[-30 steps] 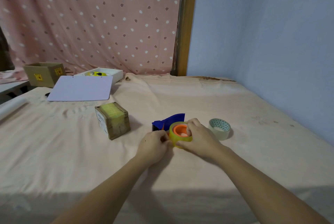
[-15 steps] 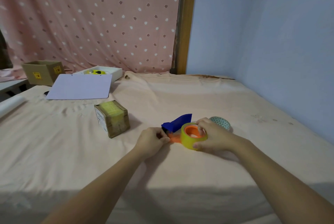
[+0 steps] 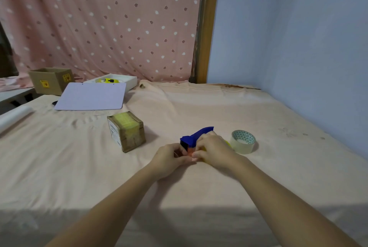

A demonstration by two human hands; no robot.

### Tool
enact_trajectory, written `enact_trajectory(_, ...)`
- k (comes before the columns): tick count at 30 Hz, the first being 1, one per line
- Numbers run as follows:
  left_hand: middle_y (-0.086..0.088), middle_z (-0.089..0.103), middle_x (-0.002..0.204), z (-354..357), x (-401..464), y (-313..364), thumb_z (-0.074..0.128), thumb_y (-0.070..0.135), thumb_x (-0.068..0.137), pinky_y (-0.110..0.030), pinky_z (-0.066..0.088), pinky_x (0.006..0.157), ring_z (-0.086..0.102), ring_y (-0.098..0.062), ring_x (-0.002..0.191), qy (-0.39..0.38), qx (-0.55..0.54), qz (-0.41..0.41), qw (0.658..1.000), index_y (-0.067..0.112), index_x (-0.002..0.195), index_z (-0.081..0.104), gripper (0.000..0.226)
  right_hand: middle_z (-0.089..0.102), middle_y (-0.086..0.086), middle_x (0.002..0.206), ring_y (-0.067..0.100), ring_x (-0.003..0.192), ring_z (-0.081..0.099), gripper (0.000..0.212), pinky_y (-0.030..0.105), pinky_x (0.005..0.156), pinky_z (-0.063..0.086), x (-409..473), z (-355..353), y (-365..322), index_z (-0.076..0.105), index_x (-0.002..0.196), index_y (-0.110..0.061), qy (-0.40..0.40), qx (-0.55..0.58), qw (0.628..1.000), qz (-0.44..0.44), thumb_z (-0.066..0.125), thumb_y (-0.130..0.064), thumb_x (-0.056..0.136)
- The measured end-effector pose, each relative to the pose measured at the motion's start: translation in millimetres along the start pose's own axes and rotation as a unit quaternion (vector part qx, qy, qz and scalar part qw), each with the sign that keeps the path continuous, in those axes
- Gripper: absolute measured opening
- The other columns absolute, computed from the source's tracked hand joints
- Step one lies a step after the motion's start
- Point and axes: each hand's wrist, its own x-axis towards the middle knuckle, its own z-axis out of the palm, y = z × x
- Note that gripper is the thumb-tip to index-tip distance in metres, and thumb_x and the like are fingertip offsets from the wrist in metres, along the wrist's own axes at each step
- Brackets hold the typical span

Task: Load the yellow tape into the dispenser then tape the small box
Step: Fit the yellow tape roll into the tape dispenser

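Note:
The blue and orange tape dispenser [image 3: 196, 136] lies on the cloth-covered table [image 3: 199, 187], centre right. My right hand [image 3: 214, 149] covers the yellow tape roll [image 3: 227, 143] on it; only a sliver of yellow shows at the hand's right edge. My left hand [image 3: 169, 158] pinches at the dispenser's front end, fingertips meeting those of the right hand. The small cardboard box [image 3: 126, 130], with yellow tape across its top, stands upright to the left of the dispenser, apart from both hands.
A roll of clear tape [image 3: 243, 141] sits just right of my right hand. At the back left lie a white board [image 3: 91, 96], a white tray [image 3: 127, 81] and an open cardboard box [image 3: 50, 79]. A white roll [image 3: 14, 116] lies at the left edge. A blue wall runs along the right.
My right hand has moved left over the yellow roll, hiding it and its orange core. Its fingertips now meet the left hand's at the dispenser's front.

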Motion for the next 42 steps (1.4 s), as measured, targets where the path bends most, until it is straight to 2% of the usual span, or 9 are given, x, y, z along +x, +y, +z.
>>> enact_trajectory(4,0.001,0.057,0.105,-8,2,-2,0.094,0.042,0.061,-0.025,0.05,0.078,0.061,-0.012,0.088,-0.018,0.019,0.011,1.0,0.021,0.086,0.066,0.043,0.07,-0.002,0.093,0.022,0.104,0.05,0.023,0.041,0.087,0.044,3,0,3,0.072,0.08,-0.015,-0.002,-0.013,1.0,0.003,0.068,-0.036,0.089)
enact_trajectory(8,0.002,0.057,0.1,-9,8,0,0.091,0.057,0.047,-0.037,0.054,0.075,0.06,-0.018,0.078,0.006,-0.002,0.005,1.0,0.025,0.081,0.05,0.062,0.07,-0.001,0.098,0.022,0.104,0.051,0.01,0.041,0.087,0.047,6,1,1,0.072,0.088,-0.027,0.011,-0.026,0.999,0.017,0.063,-0.032,0.089)
enact_trajectory(12,0.004,0.062,0.076,-5,13,0,0.09,0.041,0.069,-0.032,0.042,0.062,0.051,-0.014,0.067,-0.004,-0.016,-0.008,1.0,0.02,0.086,0.046,0.051,0.066,0.002,0.098,0.025,0.1,0.053,0.015,0.043,0.085,0.05,9,2,0,0.061,0.079,-0.033,0.005,-0.046,0.998,0.039,0.053,-0.032,0.092)
enact_trajectory(15,0.004,0.062,0.078,-2,14,0,0.086,0.04,0.074,-0.032,0.041,0.064,0.052,-0.016,0.069,0.0,-0.012,-0.008,1.0,0.019,0.089,0.047,0.048,0.068,0.002,0.098,0.025,0.105,0.048,0.023,0.044,0.089,0.046,12,4,0,0.07,0.091,-0.021,0.008,-0.069,0.997,0.034,0.049,-0.028,0.097)
enact_trajectory(18,0.004,0.063,0.08,-1,13,-1,0.085,0.042,0.074,-0.034,0.043,0.065,0.053,-0.017,0.069,0.008,-0.003,-0.01,1.0,0.021,0.089,0.047,0.047,0.068,-0.002,0.103,0.024,0.11,0.044,0.025,0.042,0.092,0.039,13,3,-2,0.073,0.1,-0.024,-0.005,-0.086,0.996,0.02,0.049,-0.029,0.097)
enact_trajectory(23,-0.001,0.064,0.076,2,10,1,0.078,0.041,0.081,-0.043,0.048,0.067,0.052,-0.023,0.067,0.041,0.024,-0.002,0.999,0.017,0.087,0.044,0.043,0.068,-0.006,0.096,0.023,0.11,0.04,0.019,0.039,0.087,0.029,14,1,-1,0.071,0.089,-0.027,-0.013,-0.04,0.999,0.013,0.057,-0.039,0.093)
enact_trajectory(28,-0.005,0.068,0.077,7,11,4,0.072,0.043,0.083,-0.045,0.049,0.067,0.06,-0.031,0.072,0.073,0.046,-0.004,0.996,0.021,0.084,0.041,0.039,0.071,-0.003,0.106,0.024,0.113,0.039,0.018,0.04,0.087,0.026,16,-2,0,0.069,0.089,-0.03,-0.03,-0.026,0.999,0.014,0.057,-0.041,0.096)
enact_trajectory(34,-0.002,0.067,0.078,5,13,5,0.072,0.043,0.085,-0.043,0.049,0.066,0.059,-0.028,0.072,0.079,0.059,0.003,0.995,0.024,0.081,0.04,0.037,0.069,-0.002,0.107,0.024,0.115,0.037,0.02,0.042,0.091,0.028,17,0,5,0.07,0.089,-0.032,-0.042,0.007,0.999,0.024,0.056,-0.046,0.095)
enact_trajectory(42,-0.001,0.067,0.081,11,14,6,0.06,0.04,0.089,-0.044,0.051,0.069,0.062,-0.027,0.078,0.105,0.09,0.004,0.99,0.022,0.087,0.041,0.026,0.064,-0.007,0.091,0.022,0.112,0.038,0.018,0.044,0.099,0.031,21,-2,1,0.07,0.082,-0.03,-0.042,0.029,0.998,0.03,0.065,-0.043,0.093)
